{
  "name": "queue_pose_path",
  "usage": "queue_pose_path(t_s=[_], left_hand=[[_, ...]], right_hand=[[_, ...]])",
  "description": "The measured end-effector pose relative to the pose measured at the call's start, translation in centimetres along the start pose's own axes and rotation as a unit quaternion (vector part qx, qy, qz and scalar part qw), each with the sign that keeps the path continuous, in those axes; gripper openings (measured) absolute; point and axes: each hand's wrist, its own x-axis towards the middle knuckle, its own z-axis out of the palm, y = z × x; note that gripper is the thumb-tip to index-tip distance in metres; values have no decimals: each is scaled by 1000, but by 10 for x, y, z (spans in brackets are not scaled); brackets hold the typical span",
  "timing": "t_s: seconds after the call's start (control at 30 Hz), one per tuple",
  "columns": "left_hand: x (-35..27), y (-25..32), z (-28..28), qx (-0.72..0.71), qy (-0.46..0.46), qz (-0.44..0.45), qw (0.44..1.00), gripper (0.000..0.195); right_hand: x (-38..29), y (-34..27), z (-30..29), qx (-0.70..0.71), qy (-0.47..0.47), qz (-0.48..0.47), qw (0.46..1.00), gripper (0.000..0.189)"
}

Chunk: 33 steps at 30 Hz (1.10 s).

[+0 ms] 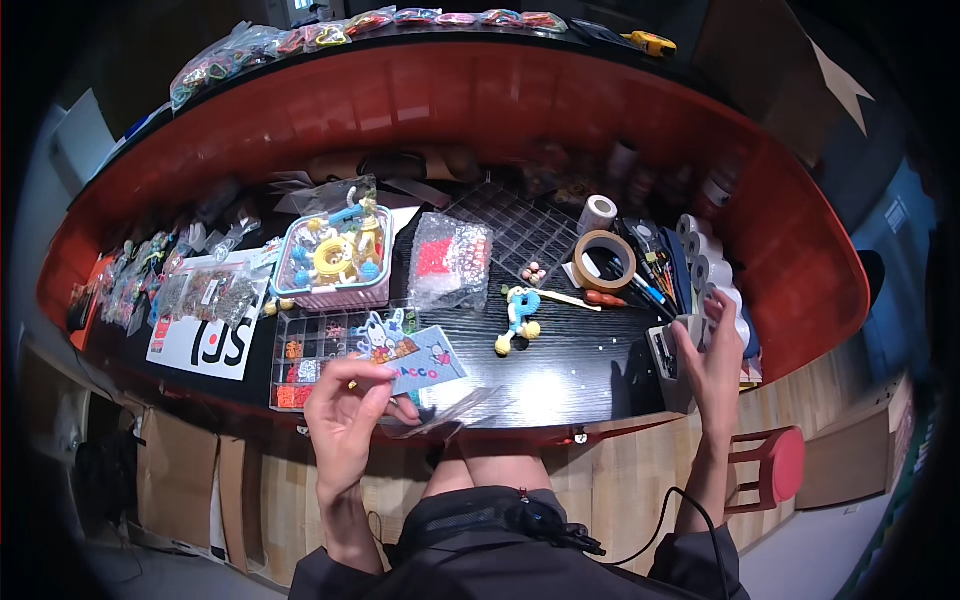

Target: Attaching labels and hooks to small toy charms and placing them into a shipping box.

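Observation:
My left hand (349, 409) grips a printed cardboard header card (431, 364) with a cartoon dog and lettering on it, between thumb and fingers. Just below the card hangs a clear plastic bag (457, 411); whether it is joined to the card I cannot tell. My right hand (709, 360), fingers spread, is over a grey device (673, 367) at the desk's right front edge, possibly a stapler; contact is unclear. Between the hands, a blue and yellow crocheted charm (519, 311) with a cream strap (566, 298) lies on the black desk (555, 382).
A pink and blue basket (334, 292) holds crocheted pieces. Under my left hand sits a compartment box (289, 367) of coloured parts. Further back are a bubble-wrap pouch (450, 262), a clear divided tray (517, 217), brown tape (604, 259) and white rolls (711, 270). A red stool (784, 465) stands right.

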Motion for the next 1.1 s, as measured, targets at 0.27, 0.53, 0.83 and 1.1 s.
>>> queue_pose_path(t_s=[0.27,0.53,0.83,1.1], left_hand=[[4,2,16,-38,-17,-26,999,35],[21,-27,48,-23,-85,-85,993,17],[6,-93,86,347,-107,79,928,31],[-40,-68,60,370,-197,229,879,37]], right_hand=[[-10,-88,91,129,-295,-2,947,43],[-17,-61,102,331,-274,83,899,16],[-63,10,-7,381,-64,144,911,16],[-132,36,-28,520,-59,255,813,24]])
